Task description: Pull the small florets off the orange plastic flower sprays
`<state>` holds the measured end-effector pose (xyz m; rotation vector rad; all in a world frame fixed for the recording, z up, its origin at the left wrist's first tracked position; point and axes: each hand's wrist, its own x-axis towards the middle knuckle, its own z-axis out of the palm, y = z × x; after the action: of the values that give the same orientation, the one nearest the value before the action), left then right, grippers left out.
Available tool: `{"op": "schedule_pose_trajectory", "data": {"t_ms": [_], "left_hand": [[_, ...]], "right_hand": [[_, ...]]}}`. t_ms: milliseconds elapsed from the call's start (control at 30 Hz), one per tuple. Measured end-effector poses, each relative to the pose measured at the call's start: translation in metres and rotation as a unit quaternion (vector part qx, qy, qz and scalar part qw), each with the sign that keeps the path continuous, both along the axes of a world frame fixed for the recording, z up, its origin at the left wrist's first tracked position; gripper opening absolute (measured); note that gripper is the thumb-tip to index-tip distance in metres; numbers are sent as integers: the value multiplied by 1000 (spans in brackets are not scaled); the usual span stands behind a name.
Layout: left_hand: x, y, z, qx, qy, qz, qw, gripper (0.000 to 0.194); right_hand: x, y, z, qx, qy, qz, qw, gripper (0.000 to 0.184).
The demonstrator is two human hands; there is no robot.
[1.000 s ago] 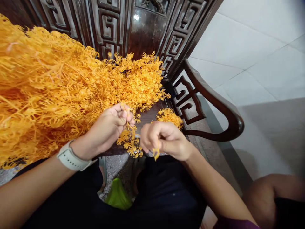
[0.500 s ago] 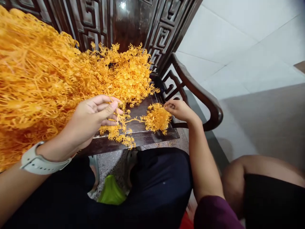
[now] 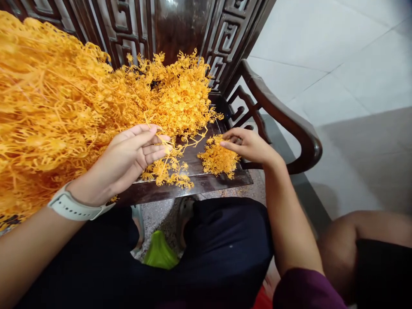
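Note:
My left hand [image 3: 133, 156], with a pale watch band [image 3: 80, 206] on its wrist, pinches the thin stem of an orange-yellow plastic flower sprig [image 3: 169, 165]. The sprig's curly florets hang below my fingers, over the dark wooden bench seat [image 3: 196, 180]. Over at the right, a small heap of loose florets [image 3: 219, 156] lies near the seat's end. My right hand [image 3: 249, 146] is at the top of this heap, thumb and fingers apart; its fingertips are partly hidden. Behind both hands spreads a large mass of the same yellow sprigs [image 3: 64, 107].
The bench has a carved backrest [image 3: 180, 30] and a curved armrest [image 3: 289, 116] to the right of my right hand. A green plastic object [image 3: 161, 253] is on the floor between my legs. Another person's bare leg [image 3: 341, 240] shows at the lower right.
My right hand's thumb and fingers have come apart above the small heap; a stem reaching toward the heap now bends up and back. My left hand has turned slightly, still pinching the sprig.

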<state>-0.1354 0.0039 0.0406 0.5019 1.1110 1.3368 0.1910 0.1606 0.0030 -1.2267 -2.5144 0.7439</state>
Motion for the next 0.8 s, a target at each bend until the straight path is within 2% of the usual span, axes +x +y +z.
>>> {"op": "schedule_pose_trajectory", "data": {"t_ms": [67,100,133,167,200,267,300,333,467,567,667,733,800], "left_hand": [[1,0,2,7,10,-8,1000,5],[1,0,4,12,15,-13,1000,4],[3,-1,5,18,17,-19,999,5],[4,-2,6,23,18,-27,999,7],[5,-2,7,27,16,-33,999,8],[8,-3,8,34,8,-48,998,12],[9,-4,9,42,5,-53,998,13],[10,-4,8,55,5,-53,997,15],[9,-6,2,132,48,-58,988,31],[8,-9,-4,170,121,-162,964,40],[10,-13,-6,198,214,-287,913,28],[12,-15,-7,202,247,-319,893,22],[15,-16,-7,189,246,-318,896,23]], "right_hand": [[-25,-22,10,-13,112,45,993,71],[-39,-33,15,7,148,70,986,88],[-53,-44,19,38,164,95,981,96],[-66,-54,22,74,167,120,976,96],[-78,-63,24,107,167,142,970,89],[-97,-76,24,145,167,176,959,53],[-104,-81,24,149,174,190,955,33],[-110,-84,23,140,188,201,951,22],[-116,-96,28,-5,304,183,935,29],[-113,-100,38,-108,378,123,911,28],[-110,-98,44,-159,407,78,896,24],[-107,-92,44,-173,420,63,889,22],[-104,-85,43,-183,430,54,882,23]]}}
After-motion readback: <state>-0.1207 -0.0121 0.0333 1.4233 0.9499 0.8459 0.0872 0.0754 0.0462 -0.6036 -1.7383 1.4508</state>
